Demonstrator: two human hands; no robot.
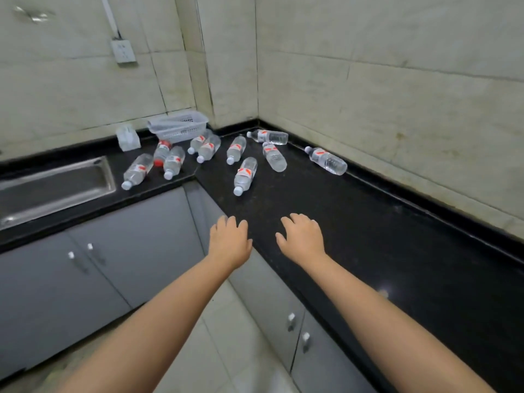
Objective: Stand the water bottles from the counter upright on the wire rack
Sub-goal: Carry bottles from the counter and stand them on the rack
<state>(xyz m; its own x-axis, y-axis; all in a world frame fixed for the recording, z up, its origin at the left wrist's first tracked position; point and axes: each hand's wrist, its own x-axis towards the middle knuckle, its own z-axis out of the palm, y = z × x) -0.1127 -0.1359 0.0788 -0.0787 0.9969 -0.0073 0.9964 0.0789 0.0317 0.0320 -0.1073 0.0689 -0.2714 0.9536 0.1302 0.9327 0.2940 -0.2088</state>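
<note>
Several clear water bottles with red-and-white labels lie on their sides in the corner of a black counter [368,222]. The nearest bottle [245,175] points its white cap toward me. Another bottle [326,160] lies by the right wall, and one [137,171] lies beside the sink. My left hand [231,241] hovers at the counter's inner edge, fingers apart, holding nothing. My right hand [303,238] hovers over the counter, also open and empty. Both hands are well short of the bottles. No wire rack is in view.
A steel sink [56,185] is set into the counter at left. A white plastic basket [178,126] and a small clear container [128,137] stand by the back wall. Grey cabinet doors [99,265] run below. A wall socket [123,52] is above.
</note>
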